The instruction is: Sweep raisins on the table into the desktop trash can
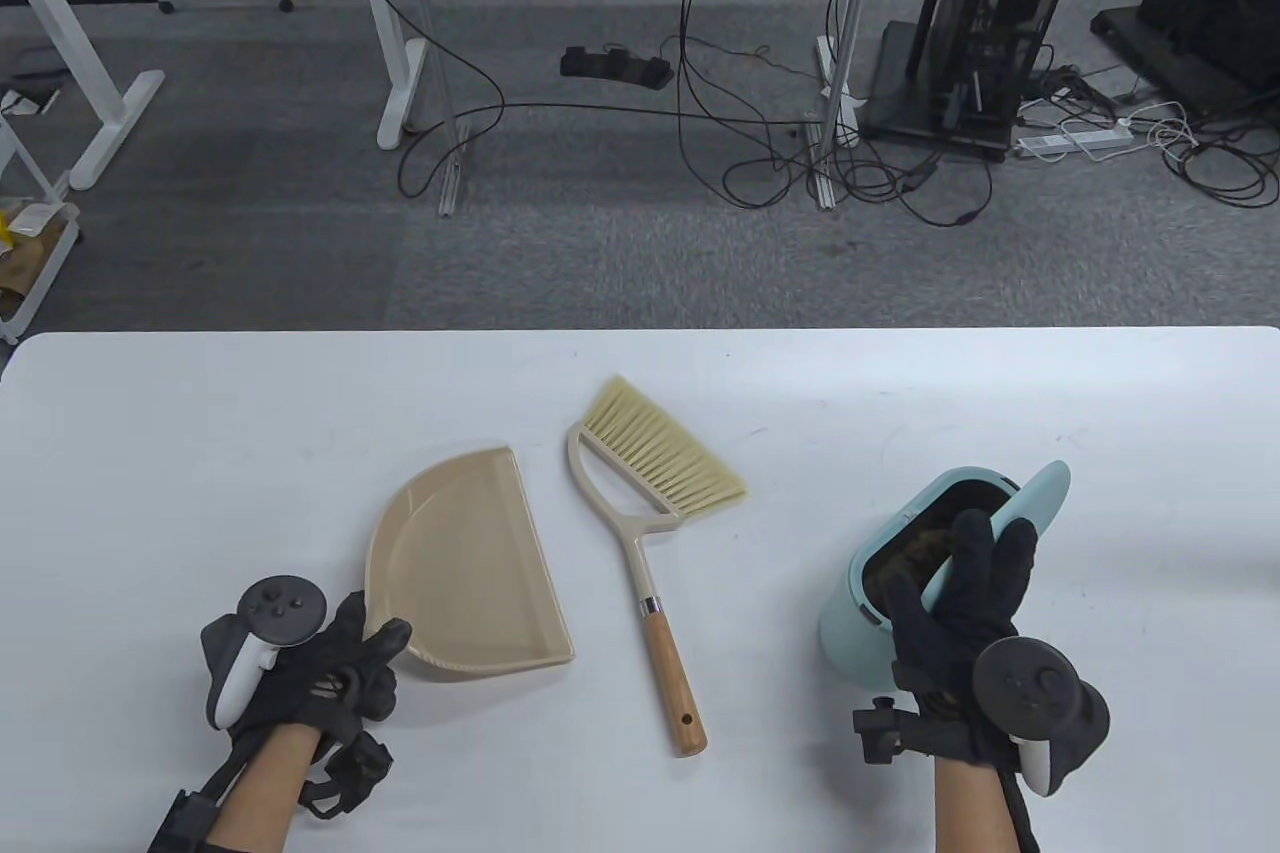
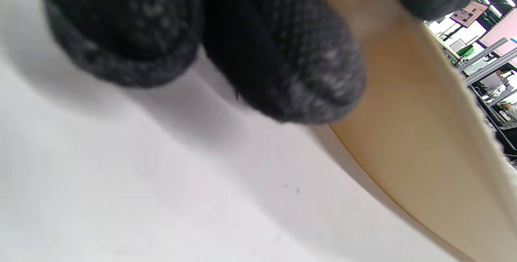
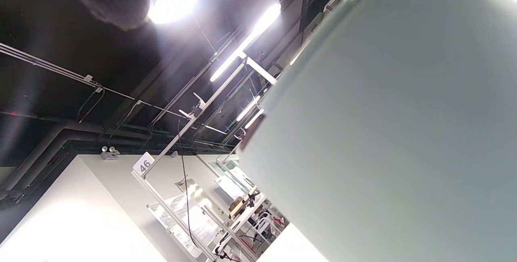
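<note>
On the bench, the right hand (image 1: 965,593) gripped the tilted bin (image 1: 900,583), which could spill, while the left hand (image 1: 330,673) pinched the dustpan (image 1: 470,563).

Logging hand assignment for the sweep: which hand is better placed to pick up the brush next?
Left, probably. The right hand grips the tilted trash can, fingers over its rim, so it is occupied. The left hand only touches the dustpan edge, and the brush lies just beyond the dustpan.
</note>
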Motion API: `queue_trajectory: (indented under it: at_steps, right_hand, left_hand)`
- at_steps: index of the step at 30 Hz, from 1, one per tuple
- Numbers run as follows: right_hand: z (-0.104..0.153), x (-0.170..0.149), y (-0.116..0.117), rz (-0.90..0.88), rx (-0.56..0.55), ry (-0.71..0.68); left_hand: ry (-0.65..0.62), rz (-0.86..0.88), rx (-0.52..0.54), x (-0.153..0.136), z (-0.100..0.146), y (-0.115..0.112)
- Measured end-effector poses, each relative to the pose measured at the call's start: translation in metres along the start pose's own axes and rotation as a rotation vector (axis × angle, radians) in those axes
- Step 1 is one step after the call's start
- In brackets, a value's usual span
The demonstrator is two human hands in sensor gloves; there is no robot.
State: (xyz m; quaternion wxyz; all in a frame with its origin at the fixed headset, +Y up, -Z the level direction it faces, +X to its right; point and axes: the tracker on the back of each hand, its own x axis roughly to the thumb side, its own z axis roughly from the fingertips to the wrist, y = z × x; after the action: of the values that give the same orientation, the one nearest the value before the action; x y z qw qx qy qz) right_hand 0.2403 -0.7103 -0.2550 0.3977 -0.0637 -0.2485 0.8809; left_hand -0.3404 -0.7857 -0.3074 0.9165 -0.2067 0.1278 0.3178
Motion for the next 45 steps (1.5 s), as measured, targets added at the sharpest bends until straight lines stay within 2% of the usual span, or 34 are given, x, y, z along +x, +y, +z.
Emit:
queue_trajectory:
  at_steps: [4,7,8,10,12,16,17,20,23,26,30,35,40,43,45]
  right_hand:
    - [0.0,0.0,0.0,-0.013,-0.009,-0.004]
    - [0.002,-0.001,0.0,-0.037,-0.013,-0.007]
    - [0.003,-0.003,-0.001,-0.046,-0.022,-0.014]
    - [0.005,-0.005,-0.006,-0.05,-0.064,-0.013]
    - [0.004,-0.004,-0.013,-0.035,-0.093,-0.012]
    - [0.001,-0.005,-0.03,-0.09,-0.139,0.039]
    - [-0.001,-0.008,-0.033,-0.125,-0.147,0.076]
    - [-0.007,-0.017,-0.035,-0.155,-0.125,0.171]
    - [-0.013,-0.021,-0.021,-0.184,-0.032,0.201]
    - [-0.021,-0.016,-0.004,-0.199,-0.021,0.225]
    - [-0.032,-0.012,0.02,-0.065,0.057,0.252]
    - [-0.039,-0.008,0.03,0.104,0.094,0.297]
    - [-0.042,-0.005,0.038,0.248,0.071,0.302]
    - [-0.044,-0.001,0.043,0.415,0.105,0.304]
    - [-0.045,0.0,0.044,0.422,0.126,0.311]
  left_hand:
    - [-0.028,-0.049,0.068,0.003,0.01,0.0]
    - [-0.17,-0.07,0.261,0.009,0.026,0.003]
    - [-0.252,-0.109,0.323,0.013,0.033,0.006]
    - [-0.364,-0.232,0.396,0.021,0.044,0.012]
    - [-0.473,-0.346,0.426,0.03,0.056,0.016]
    - [-0.616,-0.553,0.406,0.046,0.075,0.006]
    - [-0.653,-0.64,0.399,0.05,0.079,-0.001]
    - [-0.71,-0.759,0.398,0.057,0.081,-0.019]
    - [-0.748,-0.806,0.34,0.06,0.075,-0.032]
    - [-0.749,-0.81,0.321,0.058,0.07,-0.036]
    - [-0.738,-0.865,0.267,0.048,0.068,-0.045]
    - [-0.76,-0.88,0.224,0.047,0.066,-0.051]
    - [-0.77,-0.86,0.259,0.05,0.07,-0.046]
    - [-0.766,-0.861,0.266,0.049,0.072,-0.045]
    - [-0.767,-0.866,0.268,0.049,0.073,-0.046]
